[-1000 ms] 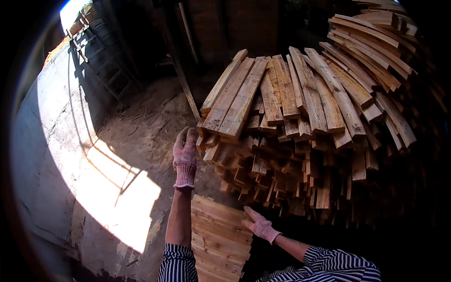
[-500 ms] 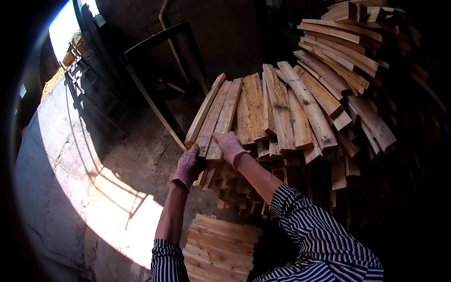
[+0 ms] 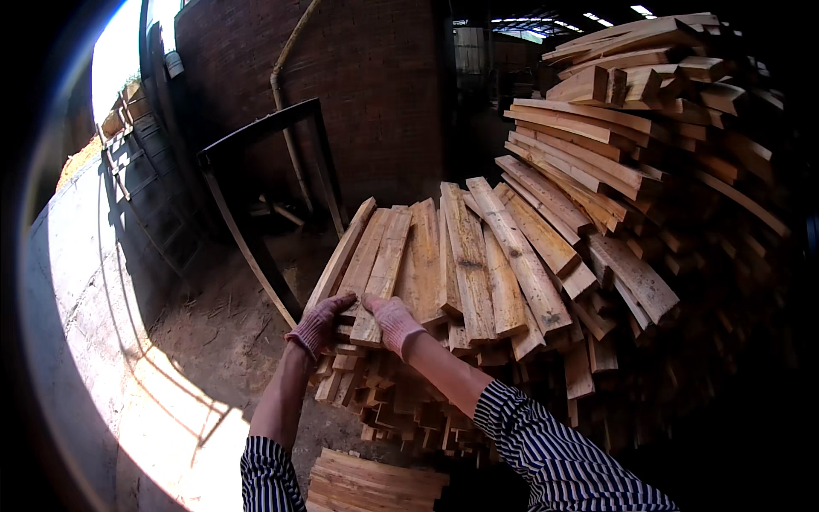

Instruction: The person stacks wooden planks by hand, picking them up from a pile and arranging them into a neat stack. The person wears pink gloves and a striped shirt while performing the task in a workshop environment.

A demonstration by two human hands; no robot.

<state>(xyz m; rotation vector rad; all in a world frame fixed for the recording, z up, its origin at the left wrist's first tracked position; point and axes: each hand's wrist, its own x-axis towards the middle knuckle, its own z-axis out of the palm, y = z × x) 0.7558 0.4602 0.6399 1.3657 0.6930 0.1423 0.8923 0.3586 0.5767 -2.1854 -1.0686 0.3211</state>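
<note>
Pale rough plank (image 3: 382,271) under both gloved hands.

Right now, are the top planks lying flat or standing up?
Lying flat: the top planks rest side by side on the pile, long faces up.

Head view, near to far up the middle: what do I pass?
Small stack of boards by the sleeves → left hand and right hand on the plank ends → big plank pile → dark metal frame → brick wall.
</note>
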